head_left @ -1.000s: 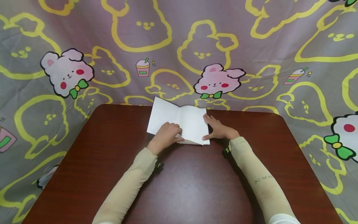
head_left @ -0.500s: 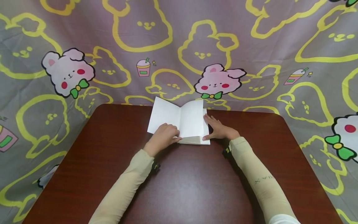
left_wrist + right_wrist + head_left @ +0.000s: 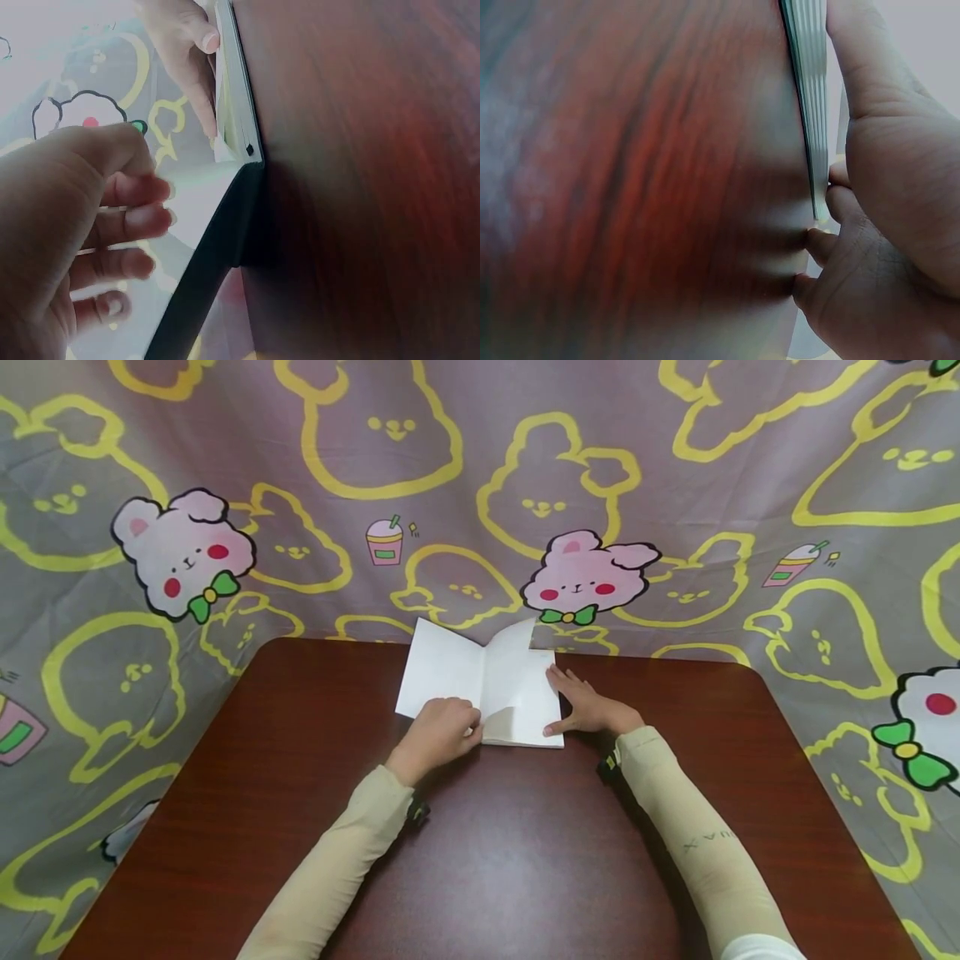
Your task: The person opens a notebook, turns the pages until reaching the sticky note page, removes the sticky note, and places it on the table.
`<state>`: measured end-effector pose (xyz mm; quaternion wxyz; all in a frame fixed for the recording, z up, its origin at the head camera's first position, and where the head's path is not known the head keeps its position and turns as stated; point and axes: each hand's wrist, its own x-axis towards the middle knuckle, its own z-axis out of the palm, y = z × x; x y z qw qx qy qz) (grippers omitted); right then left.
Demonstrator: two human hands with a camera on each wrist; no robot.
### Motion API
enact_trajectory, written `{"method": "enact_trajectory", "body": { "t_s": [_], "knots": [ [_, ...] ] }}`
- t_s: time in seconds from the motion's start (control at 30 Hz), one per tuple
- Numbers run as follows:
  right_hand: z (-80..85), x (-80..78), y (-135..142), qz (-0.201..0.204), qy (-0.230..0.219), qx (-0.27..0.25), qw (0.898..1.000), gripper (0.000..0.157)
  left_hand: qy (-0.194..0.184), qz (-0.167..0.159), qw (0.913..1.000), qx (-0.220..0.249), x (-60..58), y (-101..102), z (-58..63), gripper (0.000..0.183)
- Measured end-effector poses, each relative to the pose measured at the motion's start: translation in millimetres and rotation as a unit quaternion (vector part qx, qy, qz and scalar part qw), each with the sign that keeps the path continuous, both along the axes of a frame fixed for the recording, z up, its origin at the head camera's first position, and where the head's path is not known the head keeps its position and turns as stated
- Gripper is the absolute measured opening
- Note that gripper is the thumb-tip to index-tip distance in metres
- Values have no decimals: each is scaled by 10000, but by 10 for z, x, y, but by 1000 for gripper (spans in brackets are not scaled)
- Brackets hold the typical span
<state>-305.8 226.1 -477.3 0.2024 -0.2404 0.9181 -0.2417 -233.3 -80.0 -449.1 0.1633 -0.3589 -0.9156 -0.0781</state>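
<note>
An open book with blank white pages (image 3: 439,675) lies near the table's far edge. Its dark cover (image 3: 202,289) slopes up from the spine in the left wrist view. One loose page (image 3: 504,672) stands raised and curved over the right half. My left hand (image 3: 442,731) is at the lower edge by the spine, fingers curled, thumb and forefinger pinching the thin page's edge. Against the right side my right hand (image 3: 591,708) is spread, thumb resting on the lower right page and fingertips along the edge. In the right wrist view, the page block (image 3: 810,90) lies beside its thumb.
The brown wooden table (image 3: 495,852) has rounded far corners. A patterned curtain (image 3: 450,485) with cartoon bears hangs right behind and beside it. A dark wrist camera (image 3: 417,811) sits under the left sleeve, and another one (image 3: 607,767) under the right.
The page that lay flat over the right half has lifted and swung leftward, uncovering the page beneath. My left hand has shifted slightly left, its thumb drawing in. My right hand stays put.
</note>
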Motion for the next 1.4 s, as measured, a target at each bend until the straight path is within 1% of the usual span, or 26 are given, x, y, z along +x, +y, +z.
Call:
{"method": "enact_trajectory", "body": {
  "t_s": [0.1,0.23,0.33,0.53,0.7,0.87,1.1,1.17,1.4],
  "knots": [
    [15,9,-5,-1,-22,2,10000,124,42,265,9996,45,37,20,18,19],
    [35,17,-10,-13,-52,-10,10000,125,278,580,9979,106,70,47,55,22],
    [40,15,-10,-28,-60,-13,10000,125,469,745,9958,244,85,56,95,22],
    [22,-2,-4,-21,-42,39,10000,125,672,1016,9908,584,98,48,205,20],
    [22,-7,0,-23,-62,5,10000,125,924,1088,9860,864,94,25,289,19],
    [19,-14,4,-3,-66,-25,10000,126,940,1224,9800,1255,92,-3,365,17],
    [19,-29,2,17,-72,-11,10000,126,1011,1426,9726,1531,80,-44,435,21],
    [15,-35,6,24,-70,1,10000,125,1020,1432,9722,1548,78,-65,439,21],
    [-11,-53,24,51,-10,62,10000,125,903,1334,9752,1515,91,-177,447,21]
  ]
}}
